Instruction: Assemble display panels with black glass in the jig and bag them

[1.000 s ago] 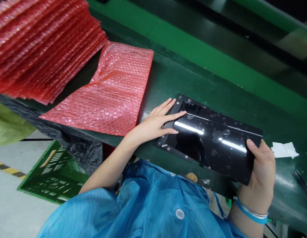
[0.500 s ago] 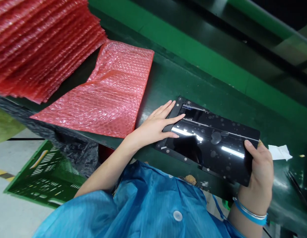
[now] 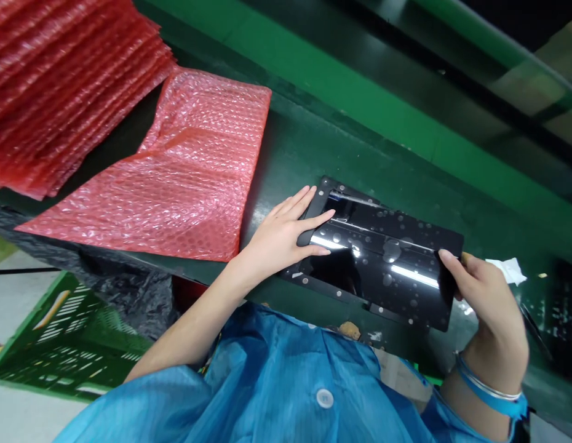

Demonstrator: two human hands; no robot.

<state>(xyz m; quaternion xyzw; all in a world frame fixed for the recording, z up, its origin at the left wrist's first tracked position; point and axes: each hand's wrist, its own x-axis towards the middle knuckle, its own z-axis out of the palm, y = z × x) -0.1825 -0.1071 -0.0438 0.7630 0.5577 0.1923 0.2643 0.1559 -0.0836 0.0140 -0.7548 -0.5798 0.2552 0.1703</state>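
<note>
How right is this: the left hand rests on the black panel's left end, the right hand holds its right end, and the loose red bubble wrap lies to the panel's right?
One slip: the loose red bubble wrap lies to the left of the black panel, as the head view shows. The left hand and right hand are as you say.
</note>
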